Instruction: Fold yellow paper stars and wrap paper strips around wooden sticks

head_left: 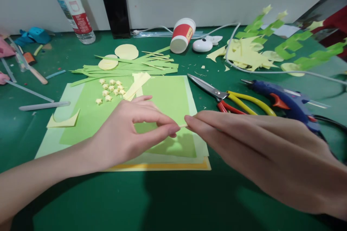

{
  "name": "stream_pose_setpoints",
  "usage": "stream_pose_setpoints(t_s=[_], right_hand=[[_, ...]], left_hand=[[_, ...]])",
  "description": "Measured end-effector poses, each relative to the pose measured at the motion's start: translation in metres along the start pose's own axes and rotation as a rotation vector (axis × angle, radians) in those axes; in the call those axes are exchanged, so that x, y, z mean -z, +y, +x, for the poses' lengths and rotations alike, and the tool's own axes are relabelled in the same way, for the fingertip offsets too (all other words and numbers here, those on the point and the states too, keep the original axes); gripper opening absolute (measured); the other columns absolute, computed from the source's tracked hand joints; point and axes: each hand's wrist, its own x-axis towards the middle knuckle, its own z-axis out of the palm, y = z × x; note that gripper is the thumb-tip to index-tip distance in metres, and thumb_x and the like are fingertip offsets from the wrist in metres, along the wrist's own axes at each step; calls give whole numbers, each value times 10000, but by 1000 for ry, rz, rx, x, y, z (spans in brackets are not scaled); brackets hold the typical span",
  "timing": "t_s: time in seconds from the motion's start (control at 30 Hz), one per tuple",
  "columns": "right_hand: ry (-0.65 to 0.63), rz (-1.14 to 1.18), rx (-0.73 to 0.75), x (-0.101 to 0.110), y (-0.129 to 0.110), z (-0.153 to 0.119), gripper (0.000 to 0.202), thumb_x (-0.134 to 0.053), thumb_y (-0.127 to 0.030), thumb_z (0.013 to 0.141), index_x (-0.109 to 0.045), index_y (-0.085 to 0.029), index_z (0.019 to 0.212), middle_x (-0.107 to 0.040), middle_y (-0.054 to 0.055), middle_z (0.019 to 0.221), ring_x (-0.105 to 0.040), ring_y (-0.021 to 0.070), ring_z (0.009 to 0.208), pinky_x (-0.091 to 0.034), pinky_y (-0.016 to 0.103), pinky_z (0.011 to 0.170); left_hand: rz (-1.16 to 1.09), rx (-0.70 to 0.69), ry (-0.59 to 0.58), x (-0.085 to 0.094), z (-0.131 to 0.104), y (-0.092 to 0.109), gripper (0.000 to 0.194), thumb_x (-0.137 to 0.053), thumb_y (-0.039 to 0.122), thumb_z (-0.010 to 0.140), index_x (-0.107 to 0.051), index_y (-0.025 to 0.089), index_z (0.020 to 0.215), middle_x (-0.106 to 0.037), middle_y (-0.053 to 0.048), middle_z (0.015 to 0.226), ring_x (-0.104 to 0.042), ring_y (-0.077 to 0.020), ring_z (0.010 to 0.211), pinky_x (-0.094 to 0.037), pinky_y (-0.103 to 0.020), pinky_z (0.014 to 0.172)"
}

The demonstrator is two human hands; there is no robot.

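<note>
- The pale yellow strip (183, 126) sat in the short gap between my two hands, above the near right part of the light green sheet (168, 94).
- It looked like thin paper, so I judged it nearly weightless, dry rather than slippery, and easy to crease, crush or tear.
- I reckoned the ends were the place to take hold, with light fingertips and no hard pull.
- My left hand (121, 126) came in from the near left, thumb and forefinger pinching the strip's left end, the other fingers loosely curled behind.
- My right hand (265, 148) reached in from the near right, back upward, fingers long and lying close together; their tips met the strip's right end.
- My right thumb was hidden, so I could not tell how firmly that side gripped.
</note>
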Motion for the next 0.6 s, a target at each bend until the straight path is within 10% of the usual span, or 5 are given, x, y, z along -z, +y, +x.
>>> stream_pose_setpoints(t_s=[0.2,0.6], right_hand=[[49,-485,364,2,-2,1,294,-308,-85,819,-583,-187,828,-617,64,675,-527,150,533,-422,245,490],[-11,-511,191,2,1,-8,305,-245,-127,875,-534,-197,807,-549,28,646,-465,123,494,-344,267,431]], left_hand=[[-68,72,36,0,0,-2,63,-642,203,727,-671,198,672,-681,91,660,-574,-50,585,-314,-278,1032],[406,-297,236,-1,-3,-2,64,-648,183,720,-661,164,660,-664,32,616,-589,-87,608,-377,-378,995]])
